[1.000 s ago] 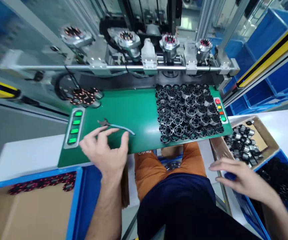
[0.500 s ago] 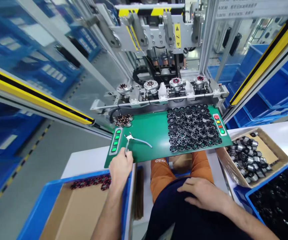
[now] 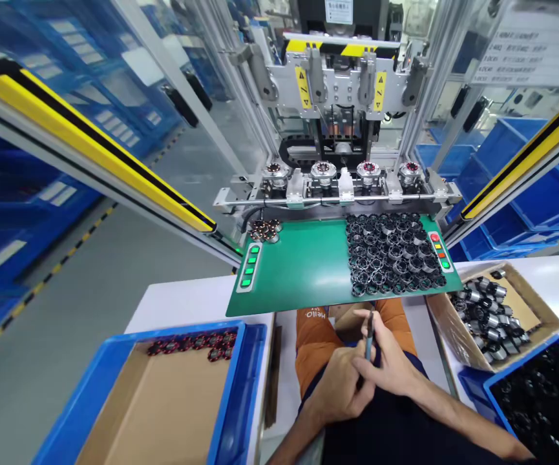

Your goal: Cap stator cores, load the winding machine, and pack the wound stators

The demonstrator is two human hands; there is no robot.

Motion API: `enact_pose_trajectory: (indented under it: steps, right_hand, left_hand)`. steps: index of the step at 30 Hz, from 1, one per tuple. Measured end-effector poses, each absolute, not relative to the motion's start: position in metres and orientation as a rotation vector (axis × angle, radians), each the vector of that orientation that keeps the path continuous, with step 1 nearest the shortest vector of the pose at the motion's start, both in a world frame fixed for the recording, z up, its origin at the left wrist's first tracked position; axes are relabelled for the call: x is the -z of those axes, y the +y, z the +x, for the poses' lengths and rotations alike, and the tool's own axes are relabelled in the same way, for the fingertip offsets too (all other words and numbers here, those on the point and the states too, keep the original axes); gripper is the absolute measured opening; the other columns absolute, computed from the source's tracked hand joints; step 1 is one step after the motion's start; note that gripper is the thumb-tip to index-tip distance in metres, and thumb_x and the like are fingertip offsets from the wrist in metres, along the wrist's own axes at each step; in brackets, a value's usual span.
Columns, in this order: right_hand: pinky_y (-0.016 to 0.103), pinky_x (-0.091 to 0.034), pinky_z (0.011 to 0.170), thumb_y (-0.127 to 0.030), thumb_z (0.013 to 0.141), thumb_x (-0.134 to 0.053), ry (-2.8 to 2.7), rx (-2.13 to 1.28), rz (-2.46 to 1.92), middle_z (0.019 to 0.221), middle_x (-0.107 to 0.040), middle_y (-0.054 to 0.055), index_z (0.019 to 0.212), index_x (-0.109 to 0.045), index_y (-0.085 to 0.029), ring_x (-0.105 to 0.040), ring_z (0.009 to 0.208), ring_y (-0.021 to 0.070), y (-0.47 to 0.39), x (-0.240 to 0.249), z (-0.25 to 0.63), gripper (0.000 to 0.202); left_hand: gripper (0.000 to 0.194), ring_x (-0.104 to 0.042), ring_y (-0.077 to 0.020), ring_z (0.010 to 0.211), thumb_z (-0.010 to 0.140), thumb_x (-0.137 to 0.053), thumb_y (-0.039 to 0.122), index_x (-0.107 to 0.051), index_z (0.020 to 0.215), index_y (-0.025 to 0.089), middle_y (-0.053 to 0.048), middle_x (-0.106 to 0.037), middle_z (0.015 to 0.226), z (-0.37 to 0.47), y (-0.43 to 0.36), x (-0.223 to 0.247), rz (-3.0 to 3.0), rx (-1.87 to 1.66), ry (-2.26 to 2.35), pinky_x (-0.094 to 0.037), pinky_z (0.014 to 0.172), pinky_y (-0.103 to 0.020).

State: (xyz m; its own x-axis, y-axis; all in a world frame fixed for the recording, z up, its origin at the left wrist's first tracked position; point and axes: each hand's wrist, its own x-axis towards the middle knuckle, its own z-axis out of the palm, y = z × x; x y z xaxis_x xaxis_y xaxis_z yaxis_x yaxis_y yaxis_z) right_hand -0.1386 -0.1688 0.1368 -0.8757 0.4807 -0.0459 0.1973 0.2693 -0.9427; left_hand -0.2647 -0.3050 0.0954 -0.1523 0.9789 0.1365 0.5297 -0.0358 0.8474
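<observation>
Over my lap, my left hand (image 3: 342,382) and my right hand (image 3: 390,361) meet around a pair of cutting pliers (image 3: 369,342). The pliers are upright and edge-on, with a dark head on top and a blue-grey handle below. My left fingers are curled closed at the lower handle, which they partly hide. My right thumb and fingers close about the pliers from the right side. Just beyond my hands is the front edge of the green work plate (image 3: 308,265), bearing rows of black ring-shaped parts (image 3: 390,252) and a small heap of copper-wound parts (image 3: 264,230).
Behind the plate stands a machine with several round fixtures (image 3: 324,170). Button panels (image 3: 249,268) flank the plate. A blue bin (image 3: 240,361) with red-and-black parts is at left. At right are a cardboard box (image 3: 441,310) of metal parts and a blue bin (image 3: 497,400) of black parts.
My left hand has lifted the pliers off the green plate and brought them right, to my lap. My right hand has risen from my lap to meet them. The view has shifted.
</observation>
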Motion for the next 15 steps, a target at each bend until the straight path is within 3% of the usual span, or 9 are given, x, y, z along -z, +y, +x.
enact_pose_trajectory:
  steps: [2,4,7,12,13,15]
  right_hand:
    - [0.040,-0.067,0.094,-0.027,0.085,-0.082,-2.180,-1.589,-0.674,0.117,-0.072,0.004,0.161,-0.060,-0.026,-0.070,0.098,0.0217,-0.163,-0.139,-0.118,0.079]
    - [0.036,-0.064,0.082,-0.029,0.089,-0.080,-2.005,-1.506,-0.754,0.104,-0.069,0.002,0.151,-0.067,-0.026,-0.067,0.087,0.0196,-0.151,-0.141,-0.096,0.063]
    - [0.034,-0.061,0.076,-0.030,0.100,-0.068,-1.744,-1.326,-0.883,0.099,-0.064,0.000,0.146,-0.068,-0.027,-0.065,0.083,0.0187,-0.116,-0.141,-0.071,0.046]
    - [0.027,-0.050,0.059,-0.027,0.101,-0.063,-1.290,-0.986,-0.966,0.087,-0.056,-0.006,0.150,-0.063,-0.028,-0.050,0.064,0.0138,-0.029,-0.122,-0.051,0.049]
    - [0.026,-0.050,0.058,-0.031,0.106,-0.065,-1.224,-0.937,-0.972,0.088,-0.058,-0.005,0.148,-0.064,-0.026,-0.050,0.064,0.0132,-0.012,-0.115,-0.048,0.043]
    - [0.029,-0.060,0.066,-0.044,0.114,-0.071,-1.125,-0.880,-0.995,0.103,-0.071,0.001,0.144,-0.069,-0.021,-0.064,0.075,0.0144,0.017,-0.100,-0.043,0.038]
  left_hand:
    - [0.038,-0.080,-0.0284,0.088,0.091,-0.077,0.060,-0.063,0.108,0.029,-0.005,-0.079,0.097,-0.268,-0.303,-0.090,1.567,-0.984,1.653,-0.059,0.080,-0.041]
    - [0.042,-0.079,-0.0284,0.090,0.088,-0.083,0.061,-0.066,0.111,0.030,-0.003,-0.080,0.097,-0.279,-0.304,-0.079,1.482,-0.844,1.684,-0.058,0.082,-0.041]
    - [0.023,-0.082,-0.0294,0.097,0.104,-0.067,0.049,-0.067,0.113,0.028,-0.005,-0.082,0.104,-0.308,-0.308,-0.053,1.320,-0.662,1.830,-0.059,0.088,-0.041]
    - [0.019,-0.086,-0.0331,0.103,0.102,-0.063,0.039,-0.071,0.111,0.025,-0.010,-0.085,0.105,-0.377,-0.315,-0.021,1.089,-0.426,2.089,-0.064,0.092,-0.043]
    - [0.021,-0.086,-0.0339,0.107,0.102,-0.063,0.041,-0.073,0.112,0.025,-0.010,-0.085,0.105,-0.389,-0.317,-0.020,1.063,-0.402,2.141,-0.065,0.094,-0.044]
    - [0.027,-0.085,-0.0355,0.120,0.104,-0.062,0.045,-0.076,0.117,0.026,-0.012,-0.086,0.111,-0.411,-0.321,-0.023,1.031,-0.375,2.243,-0.066,0.100,-0.045]
